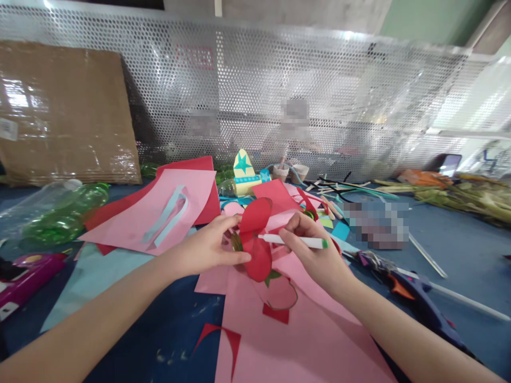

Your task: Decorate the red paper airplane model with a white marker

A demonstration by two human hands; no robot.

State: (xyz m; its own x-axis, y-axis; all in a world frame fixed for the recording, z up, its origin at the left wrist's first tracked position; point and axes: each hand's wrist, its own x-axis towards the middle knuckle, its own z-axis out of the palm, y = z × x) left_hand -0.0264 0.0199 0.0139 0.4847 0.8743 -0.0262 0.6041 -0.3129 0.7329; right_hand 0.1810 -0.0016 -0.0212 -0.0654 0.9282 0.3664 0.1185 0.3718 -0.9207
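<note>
My left hand pinches a red paper flower made of rounded petals, with a green ring at its centre. My right hand grips a white marker with a green cap, lying sideways with its tip against the red petals. Both hands hover just above a large pink paper sheet on the blue table. A small green leaf and a red scrap sit under the flower.
Pink and red sheets with a light blue strip lie at the left, next to green plastic bottles. A blue glue gun rests at the right. Cardboard leans on a perforated metal screen. Sticks, cups and scraps lie behind.
</note>
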